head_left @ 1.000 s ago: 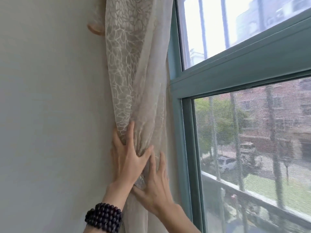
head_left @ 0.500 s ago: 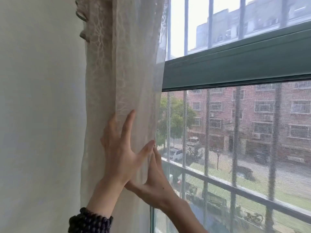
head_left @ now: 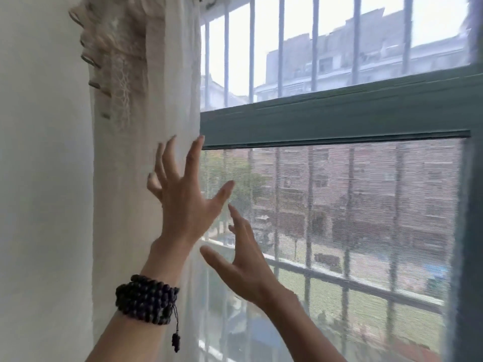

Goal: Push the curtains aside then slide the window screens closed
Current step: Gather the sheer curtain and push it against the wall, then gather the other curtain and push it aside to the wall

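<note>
A cream lace curtain [head_left: 125,142] hangs bunched at the left of the window, beside the wall. My left hand [head_left: 183,202], with a dark bead bracelet [head_left: 147,299] on the wrist, is raised with fingers spread just in front of the curtain's right edge, holding nothing. My right hand [head_left: 240,262] is lower and to the right, fingers apart, in front of the mesh window screen [head_left: 352,218]. The screen fills the lower pane under the teal frame bar [head_left: 334,121]. A thin sheer layer [head_left: 209,309] hangs over the pane's left edge.
A plain white wall [head_left: 44,178] takes up the left. A teal upright frame [head_left: 467,231] stands at the right edge. Outside are vertical security bars [head_left: 281,48], brick buildings and a lawn.
Both hands have lifted off the curtain and spread open, moving up and rightward. The view has swung right, so more of the screen shows.
</note>
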`<state>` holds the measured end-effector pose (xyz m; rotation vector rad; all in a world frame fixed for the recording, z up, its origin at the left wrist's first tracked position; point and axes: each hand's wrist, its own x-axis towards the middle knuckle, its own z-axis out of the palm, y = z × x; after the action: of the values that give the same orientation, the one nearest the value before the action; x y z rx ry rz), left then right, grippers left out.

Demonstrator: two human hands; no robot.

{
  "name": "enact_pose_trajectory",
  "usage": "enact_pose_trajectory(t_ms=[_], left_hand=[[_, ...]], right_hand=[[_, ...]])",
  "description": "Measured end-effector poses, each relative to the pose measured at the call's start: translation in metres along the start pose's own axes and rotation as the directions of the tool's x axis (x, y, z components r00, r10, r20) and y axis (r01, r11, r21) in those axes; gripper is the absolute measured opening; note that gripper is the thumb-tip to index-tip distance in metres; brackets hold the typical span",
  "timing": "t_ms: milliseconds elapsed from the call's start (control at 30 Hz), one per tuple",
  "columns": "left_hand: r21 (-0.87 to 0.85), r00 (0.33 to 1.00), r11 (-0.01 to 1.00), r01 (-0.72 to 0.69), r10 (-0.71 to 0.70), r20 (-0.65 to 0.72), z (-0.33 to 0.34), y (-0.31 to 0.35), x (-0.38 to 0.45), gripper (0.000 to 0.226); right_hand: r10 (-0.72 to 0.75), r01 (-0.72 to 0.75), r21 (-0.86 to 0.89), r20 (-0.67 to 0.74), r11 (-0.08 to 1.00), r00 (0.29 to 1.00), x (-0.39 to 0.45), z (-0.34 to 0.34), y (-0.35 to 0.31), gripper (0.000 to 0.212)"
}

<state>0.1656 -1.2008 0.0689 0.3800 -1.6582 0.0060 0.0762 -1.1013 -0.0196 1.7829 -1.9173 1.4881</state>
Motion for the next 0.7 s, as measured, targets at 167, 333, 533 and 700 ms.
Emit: enact_pose_trajectory(t_ms=[167,333,533,700], left_hand=[[-0.325,0.998,0.945,-0.031,0.045,0.037,-0.008,0.087,-0.002,0.08],[-0.645,0.995,0.763,0.036,0.03,0.091,0.0,0.163,-0.016,0.072],[-0.878,0.974,0.472,0.083,0.149,0.172,0.025,0.275,-0.039,0.069],[-0.959,0.922,0.199,0.201,0.293,0.254,0.032,0.375,-0.066,0.07]], right_hand=[[-0.001,-0.004,-0.028,-0.164,1.0,0.986,-0.034,-0.074,-0.033,0.09],[0.012,-0.033,-0.049,-0.373,0.998,0.928,-0.079,-0.159,-0.059,0.083],[0.002,-0.145,-0.204,-0.575,0.968,0.818,-0.162,-0.25,-0.082,0.07],[-0.035,-0.323,-0.37,-0.703,0.871,0.71,-0.241,-0.303,-0.105,0.066]])
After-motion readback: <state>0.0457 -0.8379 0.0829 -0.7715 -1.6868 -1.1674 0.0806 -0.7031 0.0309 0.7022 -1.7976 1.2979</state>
